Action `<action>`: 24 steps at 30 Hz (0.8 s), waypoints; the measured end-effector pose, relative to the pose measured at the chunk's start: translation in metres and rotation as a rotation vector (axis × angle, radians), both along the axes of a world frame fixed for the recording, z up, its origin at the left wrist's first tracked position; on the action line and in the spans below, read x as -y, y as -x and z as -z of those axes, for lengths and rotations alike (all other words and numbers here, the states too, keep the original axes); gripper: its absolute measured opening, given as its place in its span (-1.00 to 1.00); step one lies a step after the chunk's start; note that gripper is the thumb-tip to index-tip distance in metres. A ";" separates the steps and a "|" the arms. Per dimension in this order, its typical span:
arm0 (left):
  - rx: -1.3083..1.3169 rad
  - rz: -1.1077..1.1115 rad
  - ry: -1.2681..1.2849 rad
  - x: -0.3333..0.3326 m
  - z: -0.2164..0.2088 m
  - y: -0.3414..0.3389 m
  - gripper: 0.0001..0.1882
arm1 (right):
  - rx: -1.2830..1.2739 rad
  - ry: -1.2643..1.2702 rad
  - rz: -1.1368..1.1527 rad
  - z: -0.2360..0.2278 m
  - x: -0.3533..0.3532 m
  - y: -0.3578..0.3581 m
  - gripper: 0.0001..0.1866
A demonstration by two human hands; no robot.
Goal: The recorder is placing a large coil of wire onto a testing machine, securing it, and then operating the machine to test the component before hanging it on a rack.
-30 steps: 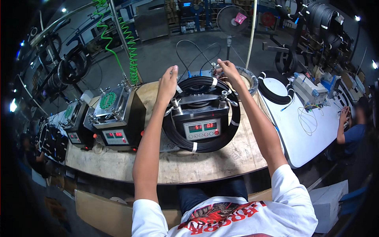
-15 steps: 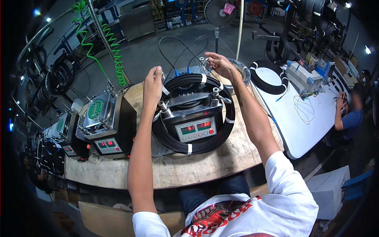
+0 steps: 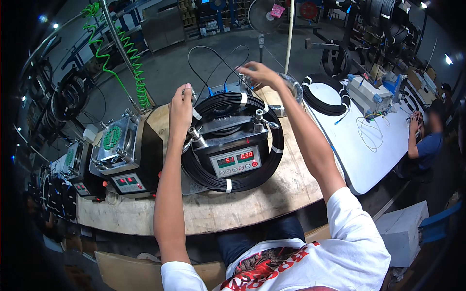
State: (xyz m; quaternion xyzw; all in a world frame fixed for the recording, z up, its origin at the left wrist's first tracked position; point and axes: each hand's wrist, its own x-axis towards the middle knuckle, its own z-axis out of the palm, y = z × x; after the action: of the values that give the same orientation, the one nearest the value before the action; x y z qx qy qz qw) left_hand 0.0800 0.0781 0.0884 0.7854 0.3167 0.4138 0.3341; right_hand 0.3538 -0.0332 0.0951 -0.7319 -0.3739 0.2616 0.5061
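Observation:
A small black press machine (image 3: 238,163) with lit red digits stands before me, its metal top plate (image 3: 228,127) facing up. A coil of black cable (image 3: 252,184), banded with white tape, hangs around it. Two blue connectors (image 3: 210,91) with thin black leads stand up at its back. My left hand (image 3: 180,109) is closed at the far left corner, beside a metal post; what its fingers hold is hidden. My right hand (image 3: 264,76) hovers over the far right post (image 3: 243,77), fingers bent and apart, fingertips near the metal. Clamp posts (image 3: 258,116) stand at the near corners.
Two similar machines (image 3: 127,155) with green rings on top stand to the left, below green coiled hoses (image 3: 137,72). At right, a white table (image 3: 357,165) bears a cable coil (image 3: 323,107) and a grey instrument (image 3: 371,94). A co-worker (image 3: 429,145) works at its far side.
The view has shifted slightly, so the scene sits a little further left. My right hand's fingers have bent down toward the far right post. My left hand stays at the far left corner.

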 end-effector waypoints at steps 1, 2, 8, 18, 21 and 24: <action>0.022 0.012 -0.009 0.002 -0.001 -0.005 -0.44 | 0.309 0.003 -0.003 0.008 -0.005 -0.001 -0.29; 0.041 0.022 -0.018 0.005 -0.002 -0.010 -0.44 | 0.616 0.010 -0.008 0.018 -0.010 -0.006 -0.29; 0.074 0.010 0.004 0.003 0.000 -0.002 -0.42 | 0.616 -0.009 -0.088 0.017 -0.032 0.011 -0.59; 0.111 -0.001 -0.011 -0.006 0.007 -0.015 -0.39 | 0.471 -0.314 -0.137 0.019 0.027 0.007 -0.41; 0.117 0.021 0.119 -0.030 0.020 -0.002 -0.30 | 0.282 -0.367 -0.177 -0.005 0.075 0.085 -0.37; 0.181 0.118 0.336 -0.028 0.020 -0.014 -0.27 | 0.588 -0.433 -0.037 0.041 0.097 0.086 -0.38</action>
State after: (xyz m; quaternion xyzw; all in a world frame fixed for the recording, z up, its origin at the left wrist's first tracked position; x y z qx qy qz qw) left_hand 0.0936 0.1063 0.0682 0.6954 0.3032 0.4038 0.5113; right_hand 0.2674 -0.1300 0.0537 -0.6449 -0.5634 -0.0362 0.5152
